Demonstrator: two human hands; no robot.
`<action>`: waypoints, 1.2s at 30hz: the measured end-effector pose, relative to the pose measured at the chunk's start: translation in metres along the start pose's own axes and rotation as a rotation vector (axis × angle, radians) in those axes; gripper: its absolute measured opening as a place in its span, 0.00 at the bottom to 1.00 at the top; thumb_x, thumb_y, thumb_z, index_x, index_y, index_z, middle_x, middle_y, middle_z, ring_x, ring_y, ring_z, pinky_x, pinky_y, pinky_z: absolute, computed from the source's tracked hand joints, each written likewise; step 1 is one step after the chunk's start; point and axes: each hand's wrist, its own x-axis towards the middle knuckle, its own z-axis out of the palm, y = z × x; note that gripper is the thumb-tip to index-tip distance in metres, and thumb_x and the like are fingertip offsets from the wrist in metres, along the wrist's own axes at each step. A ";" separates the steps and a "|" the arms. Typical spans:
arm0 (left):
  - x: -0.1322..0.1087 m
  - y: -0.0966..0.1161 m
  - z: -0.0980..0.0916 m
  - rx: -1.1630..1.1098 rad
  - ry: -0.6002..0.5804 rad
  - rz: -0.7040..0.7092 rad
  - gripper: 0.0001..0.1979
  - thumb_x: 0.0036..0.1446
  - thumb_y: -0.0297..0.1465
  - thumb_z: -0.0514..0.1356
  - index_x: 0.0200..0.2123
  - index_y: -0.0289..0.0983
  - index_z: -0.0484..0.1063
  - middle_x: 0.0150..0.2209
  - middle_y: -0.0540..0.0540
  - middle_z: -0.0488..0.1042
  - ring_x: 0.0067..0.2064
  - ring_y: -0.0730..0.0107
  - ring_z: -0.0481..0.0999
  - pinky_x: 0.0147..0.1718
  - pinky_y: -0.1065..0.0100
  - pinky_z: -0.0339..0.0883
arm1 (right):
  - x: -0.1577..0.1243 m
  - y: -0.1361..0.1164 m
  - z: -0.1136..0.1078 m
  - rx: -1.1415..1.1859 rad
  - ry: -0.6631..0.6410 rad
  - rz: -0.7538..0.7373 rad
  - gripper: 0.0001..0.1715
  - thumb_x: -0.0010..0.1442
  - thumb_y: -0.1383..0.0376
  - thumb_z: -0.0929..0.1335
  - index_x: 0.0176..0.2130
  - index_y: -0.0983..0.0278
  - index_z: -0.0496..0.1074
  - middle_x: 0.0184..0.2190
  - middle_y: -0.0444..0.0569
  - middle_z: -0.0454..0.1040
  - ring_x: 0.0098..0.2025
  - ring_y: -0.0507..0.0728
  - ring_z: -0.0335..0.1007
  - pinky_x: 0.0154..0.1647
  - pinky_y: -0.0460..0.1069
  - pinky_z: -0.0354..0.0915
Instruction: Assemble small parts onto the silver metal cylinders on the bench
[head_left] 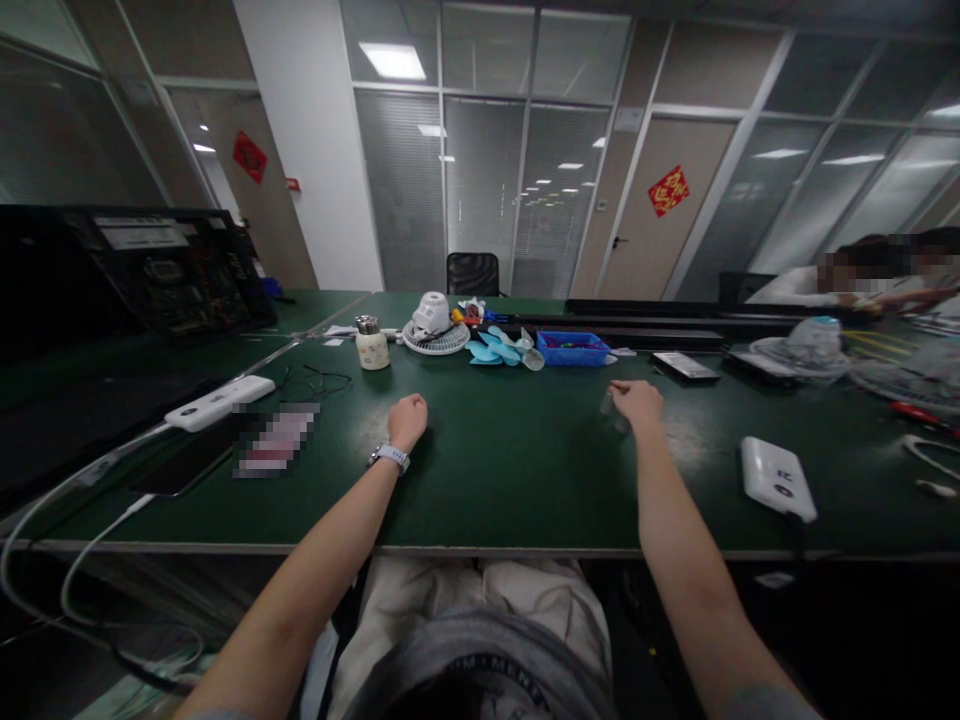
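Both my arms reach out over a dark green table (pixel 510 470). My left hand (pixel 407 418) rests on the tabletop as a closed fist, a watch on its wrist, and nothing shows in it. My right hand (pixel 636 401) lies further right with its fingers curled together in a pinch; something small and pale may be at its fingertips, too blurred to name. Beyond the hands lie a white fan body (pixel 433 324), light blue fan blades (pixel 501 349) and a blue tray (pixel 573 348).
A small white bottle (pixel 372 343) stands behind my left hand. A white power strip (pixel 219 402) and a dark tablet (pixel 187 462) lie left, a white device (pixel 777 477) right. An open computer case (pixel 176 268) stands far left. Another person (pixel 870 275) sits at the far right.
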 end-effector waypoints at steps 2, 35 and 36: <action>0.000 0.000 0.000 -0.005 0.000 -0.002 0.15 0.53 0.29 0.48 0.29 0.40 0.75 0.33 0.42 0.78 0.34 0.62 0.73 0.30 0.69 0.57 | 0.000 0.000 -0.001 -0.061 -0.085 -0.051 0.20 0.59 0.55 0.65 0.46 0.60 0.77 0.42 0.57 0.77 0.45 0.62 0.73 0.44 0.54 0.64; -0.013 0.014 0.009 -0.416 -0.025 0.400 0.15 0.58 0.37 0.52 0.41 0.39 0.75 0.40 0.47 0.77 0.42 0.67 0.72 0.40 0.69 0.64 | -0.103 -0.182 0.043 0.728 -0.377 -0.561 0.13 0.54 0.57 0.70 0.35 0.63 0.78 0.31 0.49 0.79 0.34 0.56 0.75 0.38 0.48 0.68; -0.014 0.014 0.009 -0.432 -0.037 0.420 0.16 0.58 0.39 0.53 0.43 0.39 0.75 0.42 0.46 0.77 0.44 0.66 0.72 0.41 0.69 0.64 | -0.108 -0.190 0.049 0.758 -0.362 -0.583 0.11 0.55 0.59 0.69 0.34 0.63 0.77 0.31 0.48 0.79 0.35 0.56 0.76 0.39 0.48 0.68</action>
